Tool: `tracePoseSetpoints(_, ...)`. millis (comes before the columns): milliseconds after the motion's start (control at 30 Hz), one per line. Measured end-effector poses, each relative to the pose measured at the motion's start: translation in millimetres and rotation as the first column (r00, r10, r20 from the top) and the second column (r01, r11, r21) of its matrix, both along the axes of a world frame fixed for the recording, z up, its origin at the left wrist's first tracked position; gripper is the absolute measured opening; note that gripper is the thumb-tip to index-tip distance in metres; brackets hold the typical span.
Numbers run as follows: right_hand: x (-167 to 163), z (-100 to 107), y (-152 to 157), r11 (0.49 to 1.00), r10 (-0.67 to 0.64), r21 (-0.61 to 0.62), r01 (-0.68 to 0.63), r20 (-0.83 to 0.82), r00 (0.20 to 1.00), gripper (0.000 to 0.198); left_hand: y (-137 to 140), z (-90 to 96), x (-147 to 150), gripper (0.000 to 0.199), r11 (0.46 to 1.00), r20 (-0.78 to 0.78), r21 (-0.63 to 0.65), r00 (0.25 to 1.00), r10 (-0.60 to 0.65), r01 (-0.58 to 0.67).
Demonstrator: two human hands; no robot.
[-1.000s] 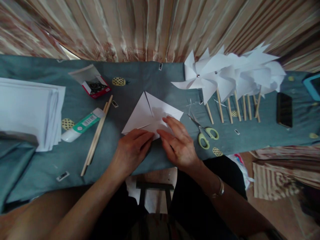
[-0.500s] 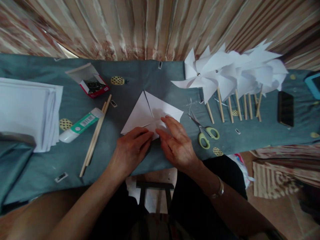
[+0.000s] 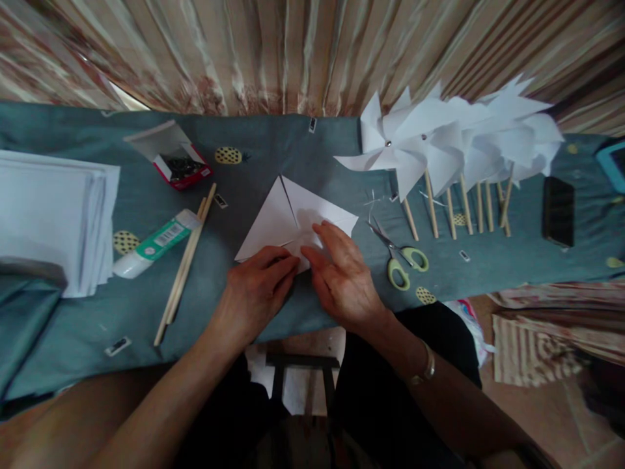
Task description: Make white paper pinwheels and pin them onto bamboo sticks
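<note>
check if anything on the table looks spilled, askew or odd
Nothing looks spilled. Two small oddities: thin pale strands lie loose near the tips of the scissors, like stray scraps; and at the right end of the row of pinwheels, two sticks cross, while the others run roughly parallel.

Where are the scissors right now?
In the head view, the scissors lie on the cloth just to the right of the right hand, nearer the person than the pinwheels.
</note>
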State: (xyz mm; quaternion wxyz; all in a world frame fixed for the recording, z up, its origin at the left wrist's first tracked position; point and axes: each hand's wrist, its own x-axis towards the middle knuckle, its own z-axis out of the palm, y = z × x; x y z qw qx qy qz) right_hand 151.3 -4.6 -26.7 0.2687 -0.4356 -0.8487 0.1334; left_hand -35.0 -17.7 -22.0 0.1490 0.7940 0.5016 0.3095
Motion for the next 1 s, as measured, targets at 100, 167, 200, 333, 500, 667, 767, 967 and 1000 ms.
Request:
tracePoseSetpoints(100, -1, 0, 1, 1.0, -0.01, -0.011, 0.011, 0.052, 0.999, 0.038, 0, -0.2, 0, 0.019, 1.0, -0.004, 0.007, 1.0, 0.01, -0.01)
tracePoseSetpoints(167, -2, 1, 2, 1.0, -0.009, -0.02, 0.011, 0.08, 0.997, 0.039, -1, -1.0, 0, 0.019, 1.0, -0.002, 0.006, 1.0, 0.012, -0.012)
tracePoseSetpoints(200, -3, 1, 2, 1.0, -0.007, -0.022, 0.01, 0.091, 0.996, 0.04, -1, -1.5, 1, 0.019, 1.0, 0.0, 0.003, 1.0, 0.01, -0.01)
tracePoseSetpoints(333, -4, 1, 3, 0.998, -0.013, -0.054, 0.02, 0.127, 0.992, 0.041, 0, -2.3, 1, 0.018, 1.0, -0.011, -0.01, 1.0, 0.007, -0.007)
tracePoseSetpoints(500, -7, -3, 5, 0.992, -0.01, -0.124, 0.022, 0.093, 0.996, 0.043, -2, 0.0, 2, 0.018, 1.0, -0.005, -0.014, 1.0, -0.017, 0.017)
tracePoseSetpoints(667, -7, -2, 5, 0.989, -0.005, -0.149, 0.012, 0.048, 0.999, 0.043, -3, 1.2, 3, 0.013, 0.998, -0.047, -0.014, 0.997, -0.054, 0.053)
tracePoseSetpoints(767, 0, 5, 7, 0.983, 0.041, -0.182, -0.037, 0.021, 0.999, 0.04, -4, -0.5, 3, 0.011, 0.999, -0.059, -0.008, 0.997, -0.053, 0.052)
tracePoseSetpoints(967, 24, 18, 24, 0.979, -0.07, -0.189, 0.073, 0.021, 0.997, 0.047, -4, -0.4, 2, 0.011, 0.999, -0.088, -0.01, 0.995, -0.042, 0.041)
tracePoseSetpoints(1000, 27, 18, 29, 0.978, -0.116, -0.172, 0.122, 0.042, 0.992, 0.048, -4, 0.3, 2, 0.011, 0.999, -0.097, -0.009, 0.994, -0.041, 0.04)
